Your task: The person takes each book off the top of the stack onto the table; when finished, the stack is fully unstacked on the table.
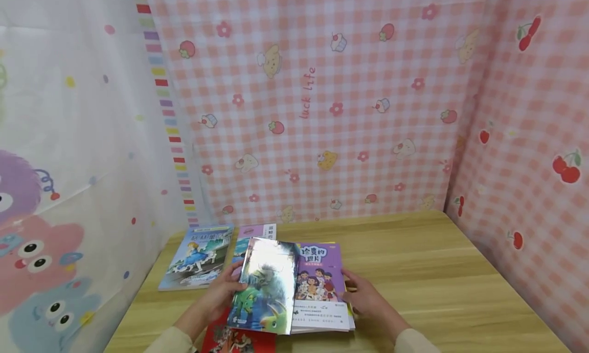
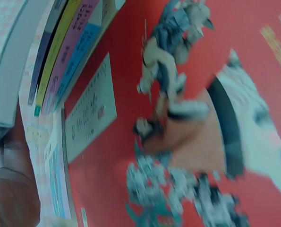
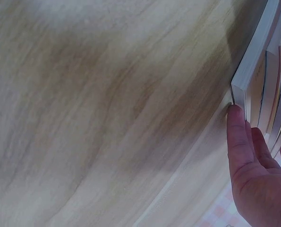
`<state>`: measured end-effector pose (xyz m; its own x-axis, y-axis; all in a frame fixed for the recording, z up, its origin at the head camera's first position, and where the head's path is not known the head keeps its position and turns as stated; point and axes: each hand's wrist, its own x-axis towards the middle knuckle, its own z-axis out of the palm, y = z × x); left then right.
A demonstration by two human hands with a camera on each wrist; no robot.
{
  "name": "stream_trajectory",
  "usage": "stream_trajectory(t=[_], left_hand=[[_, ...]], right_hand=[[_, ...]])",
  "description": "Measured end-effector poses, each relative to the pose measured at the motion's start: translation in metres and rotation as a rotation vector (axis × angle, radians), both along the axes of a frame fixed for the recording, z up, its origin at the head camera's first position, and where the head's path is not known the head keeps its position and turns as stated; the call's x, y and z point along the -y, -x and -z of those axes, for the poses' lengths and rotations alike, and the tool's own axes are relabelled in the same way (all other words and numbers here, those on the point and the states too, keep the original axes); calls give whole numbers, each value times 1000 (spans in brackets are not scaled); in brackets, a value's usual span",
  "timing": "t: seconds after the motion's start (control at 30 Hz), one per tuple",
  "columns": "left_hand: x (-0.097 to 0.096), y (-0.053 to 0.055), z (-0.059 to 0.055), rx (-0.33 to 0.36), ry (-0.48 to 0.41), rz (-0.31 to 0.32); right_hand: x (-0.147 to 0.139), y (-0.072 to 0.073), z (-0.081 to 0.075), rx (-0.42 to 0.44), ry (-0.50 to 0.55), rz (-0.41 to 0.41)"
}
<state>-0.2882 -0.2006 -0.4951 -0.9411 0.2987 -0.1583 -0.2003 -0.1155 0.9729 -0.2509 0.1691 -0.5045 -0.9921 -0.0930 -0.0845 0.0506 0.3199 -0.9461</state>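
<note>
In the head view my left hand grips the left edge of a shiny dinosaur book, thumb on its cover. This book overlaps a stack topped by a purple book, whose right edge my right hand holds. In the right wrist view the fingers lie along the edges of the stacked books. The left wrist view has my left hand under a pale book edge, beside several coloured spines. A red illustrated book lies below them.
A blue book with a girl on its cover lies at the table's left, and another book pokes out behind the dinosaur book. The wooden table extends to the right. Patterned curtains stand at the back and sides.
</note>
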Motion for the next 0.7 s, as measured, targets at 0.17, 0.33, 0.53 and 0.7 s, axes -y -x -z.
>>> stream_trajectory(t=[0.17, 0.33, 0.53, 0.7], left_hand=[[19, -6, -3, 9, -15, 10], [39, -11, -4, 4, -3, 9], [64, -18, -2, 21, 50, 2], [95, -30, 2, 89, 88, -10]], right_hand=[[-1, -1, -1, -4, -2, 5], [-1, 1, -2, 18, -11, 7], [-1, 2, -3, 21, -27, 4], [1, 1, -3, 10, -8, -3]])
